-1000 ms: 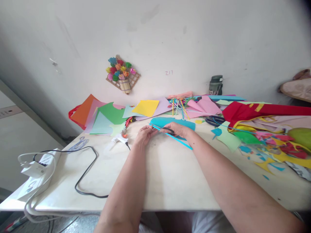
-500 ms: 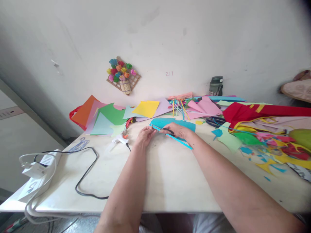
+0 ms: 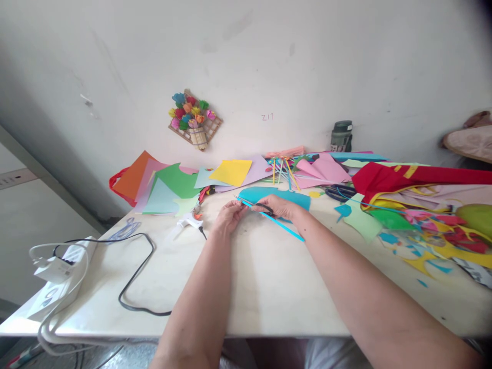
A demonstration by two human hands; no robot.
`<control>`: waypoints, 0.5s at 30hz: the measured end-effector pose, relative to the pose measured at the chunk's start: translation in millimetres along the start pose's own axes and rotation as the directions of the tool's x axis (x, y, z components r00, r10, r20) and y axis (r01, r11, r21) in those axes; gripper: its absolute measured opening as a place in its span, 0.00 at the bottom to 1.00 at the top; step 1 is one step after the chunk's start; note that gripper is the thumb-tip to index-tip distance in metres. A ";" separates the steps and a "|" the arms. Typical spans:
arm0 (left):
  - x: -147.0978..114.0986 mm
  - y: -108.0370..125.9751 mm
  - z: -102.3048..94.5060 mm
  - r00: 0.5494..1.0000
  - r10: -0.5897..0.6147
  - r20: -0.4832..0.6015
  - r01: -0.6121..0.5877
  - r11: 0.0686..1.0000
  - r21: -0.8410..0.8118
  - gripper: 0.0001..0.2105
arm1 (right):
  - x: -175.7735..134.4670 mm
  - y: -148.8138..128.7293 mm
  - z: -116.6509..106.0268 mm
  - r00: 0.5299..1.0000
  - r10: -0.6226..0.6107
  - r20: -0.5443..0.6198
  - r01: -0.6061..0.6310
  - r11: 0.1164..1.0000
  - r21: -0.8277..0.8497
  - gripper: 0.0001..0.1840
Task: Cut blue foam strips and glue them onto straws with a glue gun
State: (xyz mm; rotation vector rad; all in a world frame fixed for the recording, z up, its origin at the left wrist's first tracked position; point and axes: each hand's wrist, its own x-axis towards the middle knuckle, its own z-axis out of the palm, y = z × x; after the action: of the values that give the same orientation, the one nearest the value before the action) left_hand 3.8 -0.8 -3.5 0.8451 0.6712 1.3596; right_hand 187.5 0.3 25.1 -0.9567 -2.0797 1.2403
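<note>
My right hand is closed round the black handles of a pair of scissors, whose blades point left toward my other hand. Between its fingertips my left hand pinches a narrow bright-blue strip, which looks like paper or felt. The strip slants down to the right, under the scissors, as far as my right wrist. Just behind both hands a larger blue sheet lies on the table, partly covered by my right hand. Whether the blades are on the strip I cannot make out.
A white glue gun lies left of my hands. Its black cord and a power strip are further left. Coloured sheets lie along the back. Blue and yellow scraps and red cloth are at the right.
Hardly anything differs. My right hand and the scissors have shifted very slightly, and the strip's free end hangs a touch lower.
</note>
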 end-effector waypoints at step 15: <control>-1.4 -0.1 2.3 1.000 0.020 -0.016 -0.019 1.000 0.011 0.05 | 4.9 7.1 2.5 0.998 0.052 0.018 -0.052 0.998 0.025 0.21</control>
State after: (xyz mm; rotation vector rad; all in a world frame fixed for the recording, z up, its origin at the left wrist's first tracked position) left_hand 5.6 -2.6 -2.4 0.8523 0.6854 1.3827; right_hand 184.9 5.2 18.1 -0.9978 -2.0596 1.3027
